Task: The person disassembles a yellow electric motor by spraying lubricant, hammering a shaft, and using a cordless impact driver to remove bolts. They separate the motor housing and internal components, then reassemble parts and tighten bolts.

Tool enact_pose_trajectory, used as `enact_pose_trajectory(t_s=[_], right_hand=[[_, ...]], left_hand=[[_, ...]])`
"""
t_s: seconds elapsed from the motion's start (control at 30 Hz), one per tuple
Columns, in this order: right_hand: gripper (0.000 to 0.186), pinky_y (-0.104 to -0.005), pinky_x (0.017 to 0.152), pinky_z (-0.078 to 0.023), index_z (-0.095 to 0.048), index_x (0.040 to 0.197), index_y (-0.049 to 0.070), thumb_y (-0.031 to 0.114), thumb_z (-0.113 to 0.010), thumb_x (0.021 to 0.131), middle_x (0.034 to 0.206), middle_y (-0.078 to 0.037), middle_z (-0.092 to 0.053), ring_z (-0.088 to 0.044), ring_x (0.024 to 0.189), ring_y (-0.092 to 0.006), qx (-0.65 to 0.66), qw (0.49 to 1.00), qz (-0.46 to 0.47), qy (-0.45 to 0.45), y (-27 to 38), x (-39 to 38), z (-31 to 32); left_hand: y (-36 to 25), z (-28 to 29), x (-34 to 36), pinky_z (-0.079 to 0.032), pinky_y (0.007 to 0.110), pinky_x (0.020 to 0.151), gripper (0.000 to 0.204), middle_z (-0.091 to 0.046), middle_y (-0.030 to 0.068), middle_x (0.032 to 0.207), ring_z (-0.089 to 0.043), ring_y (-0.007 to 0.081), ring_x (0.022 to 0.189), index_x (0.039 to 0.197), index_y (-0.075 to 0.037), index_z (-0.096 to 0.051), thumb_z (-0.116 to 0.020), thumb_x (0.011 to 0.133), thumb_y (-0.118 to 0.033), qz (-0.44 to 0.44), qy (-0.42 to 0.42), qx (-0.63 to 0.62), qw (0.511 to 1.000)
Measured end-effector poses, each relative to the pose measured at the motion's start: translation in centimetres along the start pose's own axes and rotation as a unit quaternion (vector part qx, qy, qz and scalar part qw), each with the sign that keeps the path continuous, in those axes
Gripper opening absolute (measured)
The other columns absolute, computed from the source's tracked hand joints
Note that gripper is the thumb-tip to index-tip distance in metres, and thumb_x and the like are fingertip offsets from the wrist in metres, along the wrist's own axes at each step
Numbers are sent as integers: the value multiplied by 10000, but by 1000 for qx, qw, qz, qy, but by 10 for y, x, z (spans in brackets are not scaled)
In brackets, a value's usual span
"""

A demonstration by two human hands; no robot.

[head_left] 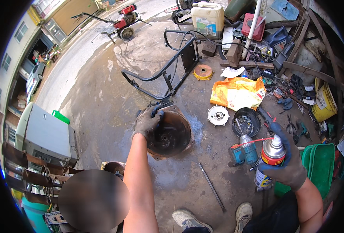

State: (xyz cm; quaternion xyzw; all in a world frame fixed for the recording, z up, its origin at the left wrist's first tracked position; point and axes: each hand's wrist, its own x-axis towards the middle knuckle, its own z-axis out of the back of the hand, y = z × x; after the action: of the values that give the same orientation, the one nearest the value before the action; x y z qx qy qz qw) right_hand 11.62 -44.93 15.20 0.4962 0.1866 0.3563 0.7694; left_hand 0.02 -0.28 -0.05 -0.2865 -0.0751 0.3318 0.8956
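Note:
A rusty, round metal housing (pixel 181 126) with a dark hollow inside stands on the ground in front of me. My left hand (pixel 148 121), in a grey work glove, has its fingers curled over the housing's left rim. My right hand (pixel 290 163), gloved too, is wrapped around a spray can (pixel 273 149) with a white nozzle and a thin red straw pointing left. The can is held upright, to the right of the housing. Just left of it lies a teal power drill (pixel 249 149), partly behind the straw.
A black tube frame (pixel 168 73) lies beyond the housing. Nearby are a white round part (pixel 218 115), a black bowl (pixel 246 121) of small parts and an orange bag (pixel 238 93). A metal rod (pixel 212 186) lies by my shoes. A blurred patch covers the lower left.

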Motion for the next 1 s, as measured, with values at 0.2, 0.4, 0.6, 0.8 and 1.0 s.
enact_pose_trajectory(t_s=[0.2,0.4,0.6,0.8,1.0], right_hand=[[996,-363,1089,-382,-347,1482,27,1,-800,595,1467,-139,-439,-461,1316,-219,-41,999,21,9,-8,1,1],[956,-351,1081,-387,-367,1470,31,5,-751,594,1475,-120,-431,-468,1306,-204,-51,999,14,-2,-2,2,-1],[974,-335,1058,-405,-346,1476,20,6,-760,594,1484,-118,-415,-478,1278,-178,-32,999,-20,-16,-6,3,-3],[995,-377,1123,-354,-332,1484,18,36,-827,621,1499,-165,-408,-427,1365,-243,-34,999,-9,-8,-6,3,-2],[985,-376,1125,-352,-336,1484,23,29,-819,626,1495,-157,-414,-432,1360,-238,-46,999,-18,-17,-3,2,-2]], left_hand=[[13,2,4,-430,409,1027,414,-637,126,1261,-568,340,1194,1259,-222,-649,-608,886,-395,-12,-14,40,999],[9,-5,7,-424,409,1026,407,-656,140,1216,-575,327,1181,1255,-222,-652,-594,900,-411,-6,12,3,1000],[9,-3,9,-417,413,1026,398,-654,140,1214,-561,329,1190,1251,-215,-651,-594,903,-401,-5,19,-18,1000],[5,-4,7,-430,419,1013,398,-652,145,1216,-571,341,1174,1255,-215,-651,-593,906,-396,34,29,-59,997],[4,-4,-1,-440,415,1005,390,-633,150,1254,-568,343,1184,1254,-192,-651,-568,931,-394,-22,-6,-2,1000]])
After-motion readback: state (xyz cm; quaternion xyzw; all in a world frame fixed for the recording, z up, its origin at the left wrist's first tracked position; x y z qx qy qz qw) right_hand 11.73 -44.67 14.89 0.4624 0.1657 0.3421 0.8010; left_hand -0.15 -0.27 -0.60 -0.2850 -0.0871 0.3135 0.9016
